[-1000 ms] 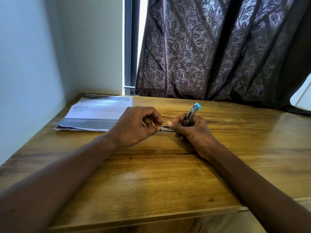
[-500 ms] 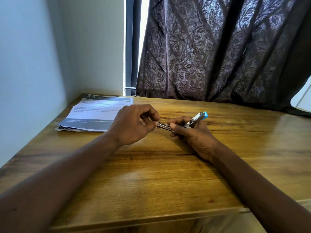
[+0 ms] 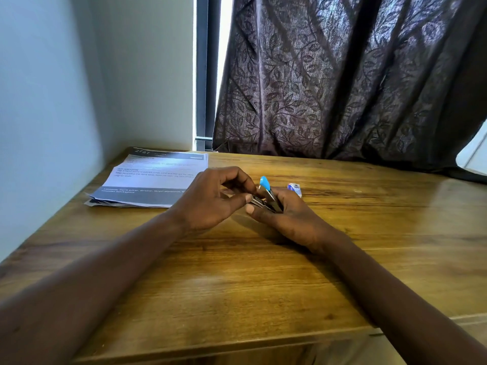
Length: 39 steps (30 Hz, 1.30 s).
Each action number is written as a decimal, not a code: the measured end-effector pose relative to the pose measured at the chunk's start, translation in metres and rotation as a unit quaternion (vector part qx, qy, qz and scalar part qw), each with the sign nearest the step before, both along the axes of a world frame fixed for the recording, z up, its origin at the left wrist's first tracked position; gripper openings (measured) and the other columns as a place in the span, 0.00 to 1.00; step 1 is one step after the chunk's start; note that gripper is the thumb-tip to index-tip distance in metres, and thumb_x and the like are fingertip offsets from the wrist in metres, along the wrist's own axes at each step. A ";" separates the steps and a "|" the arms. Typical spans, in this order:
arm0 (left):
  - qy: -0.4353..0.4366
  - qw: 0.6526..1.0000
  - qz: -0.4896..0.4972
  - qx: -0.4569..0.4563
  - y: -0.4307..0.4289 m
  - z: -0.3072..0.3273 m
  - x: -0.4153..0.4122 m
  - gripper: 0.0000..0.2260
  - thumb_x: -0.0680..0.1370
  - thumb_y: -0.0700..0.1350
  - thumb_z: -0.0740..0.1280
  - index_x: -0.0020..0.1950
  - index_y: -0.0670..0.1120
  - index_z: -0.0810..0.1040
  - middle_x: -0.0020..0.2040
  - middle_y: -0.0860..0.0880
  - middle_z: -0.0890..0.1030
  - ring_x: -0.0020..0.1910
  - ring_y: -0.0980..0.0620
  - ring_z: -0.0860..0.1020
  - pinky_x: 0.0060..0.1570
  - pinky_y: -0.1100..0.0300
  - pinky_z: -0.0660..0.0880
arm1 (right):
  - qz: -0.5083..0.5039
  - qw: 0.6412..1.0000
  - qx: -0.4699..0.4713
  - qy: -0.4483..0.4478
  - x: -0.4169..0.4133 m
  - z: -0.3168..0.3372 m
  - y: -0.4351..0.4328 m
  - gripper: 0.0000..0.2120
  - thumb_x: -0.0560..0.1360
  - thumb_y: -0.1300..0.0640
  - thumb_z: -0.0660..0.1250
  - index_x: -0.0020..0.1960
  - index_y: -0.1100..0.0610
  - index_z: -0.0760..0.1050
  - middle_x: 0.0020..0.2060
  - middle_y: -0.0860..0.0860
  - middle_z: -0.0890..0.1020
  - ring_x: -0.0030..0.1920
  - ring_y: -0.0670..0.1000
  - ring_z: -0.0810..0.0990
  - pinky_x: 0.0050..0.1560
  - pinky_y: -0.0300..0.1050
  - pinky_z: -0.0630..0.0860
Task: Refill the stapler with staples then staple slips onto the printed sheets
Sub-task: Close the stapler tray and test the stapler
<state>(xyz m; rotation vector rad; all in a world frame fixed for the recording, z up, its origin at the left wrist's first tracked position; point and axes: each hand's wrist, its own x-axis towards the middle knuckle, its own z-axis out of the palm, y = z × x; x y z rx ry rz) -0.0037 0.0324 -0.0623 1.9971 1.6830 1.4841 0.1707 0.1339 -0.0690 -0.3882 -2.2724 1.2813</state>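
Curled round the stapler [image 3: 266, 201], the right hand [image 3: 288, 223] holds it just above the bench [image 3: 263, 285] with its blue-tipped top arm lifted. The left hand [image 3: 208, 204] keeps a narrow pinching grip at the metal front end, but I cannot tell whether staples are between its fingers. The refill looks under way and unfinished, with all the stapling left to do. Count: one stapler, one small box [image 3: 294, 188] just behind the right hand, one stack of printed sheets [image 3: 152, 180] at far left. No separate slips show.
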 end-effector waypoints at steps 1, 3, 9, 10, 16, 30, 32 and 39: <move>-0.003 1.000 -0.003 -0.006 0.000 0.000 -0.001 0.09 0.76 0.37 0.73 0.49 0.51 0.83 0.47 0.54 0.85 0.50 0.54 0.83 0.42 0.68 0.75 | 0.001 1.000 0.001 -0.002 -0.001 -0.001 -0.001 0.09 0.79 0.53 0.71 0.52 0.58 0.79 0.37 0.47 0.77 0.38 0.44 0.74 0.40 0.40 0.70; -0.022 0.999 -0.021 -0.031 0.001 -0.001 -0.005 0.07 0.76 0.42 0.72 0.53 0.51 0.83 0.49 0.53 0.85 0.51 0.51 0.82 0.44 0.63 0.77 | 0.004 1.000 -0.016 -0.009 0.000 0.000 -0.001 0.13 0.79 0.49 0.68 0.53 0.60 0.78 0.38 0.50 0.77 0.39 0.48 0.74 0.43 0.45 0.69; -0.091 0.994 -0.054 -0.032 -0.002 0.000 -0.001 0.13 0.75 0.51 0.74 0.57 0.48 0.82 0.52 0.50 0.85 0.50 0.46 0.82 0.48 0.52 0.82 | -0.048 0.996 0.059 -0.039 0.002 -0.003 -0.003 0.14 0.82 0.42 0.56 0.64 0.41 0.75 0.50 0.48 0.73 0.47 0.37 0.72 0.49 0.40 0.66; -0.100 0.993 -0.050 -0.030 -0.001 -0.001 -0.002 0.13 0.75 0.49 0.75 0.57 0.48 0.82 0.52 0.50 0.85 0.50 0.46 0.83 0.49 0.51 0.83 | -0.059 0.993 0.093 -0.046 0.002 -0.004 -0.003 0.15 0.83 0.41 0.56 0.66 0.42 0.74 0.51 0.49 0.72 0.50 0.39 0.72 0.51 0.41 0.67; -0.121 0.990 -0.047 -0.050 0.000 -0.001 -0.008 0.21 0.73 0.34 0.76 0.63 0.48 0.80 0.55 0.47 0.84 0.56 0.47 0.84 0.55 0.54 0.82 | -0.117 0.976 0.184 -0.009 -0.002 -0.009 0.003 0.15 0.80 0.50 0.67 0.67 0.47 0.75 0.50 0.49 0.72 0.52 0.42 0.72 0.51 0.36 0.70; -0.095 0.994 -0.032 -0.036 0.000 0.006 -0.010 0.22 0.69 0.31 0.78 0.60 0.46 0.83 0.55 0.49 0.86 0.53 0.52 0.85 0.54 0.59 0.82 | -0.134 0.967 0.206 0.070 -0.002 -0.010 0.010 0.20 0.75 0.55 0.75 0.65 0.45 0.77 0.47 0.51 0.74 0.48 0.45 0.73 0.46 0.34 0.71; -0.091 0.995 -0.030 -0.037 0.000 0.006 -0.011 0.22 0.69 0.31 0.78 0.60 0.47 0.83 0.55 0.50 0.86 0.53 0.53 0.86 0.55 0.58 0.82 | -0.136 0.967 0.202 0.068 -0.002 -0.010 0.011 0.20 0.75 0.55 0.75 0.65 0.45 0.77 0.47 0.51 0.74 0.48 0.45 0.74 0.45 0.35 0.71; -0.082 0.996 -0.016 -0.038 -0.001 0.005 -0.012 0.22 0.71 0.32 0.77 0.62 0.47 0.83 0.57 0.52 0.86 0.53 0.55 0.86 0.57 0.58 0.81 | -0.136 0.969 0.198 0.055 -0.002 -0.010 0.012 0.20 0.75 0.54 0.74 0.66 0.46 0.78 0.46 0.47 0.75 0.45 0.43 0.73 0.43 0.34 0.69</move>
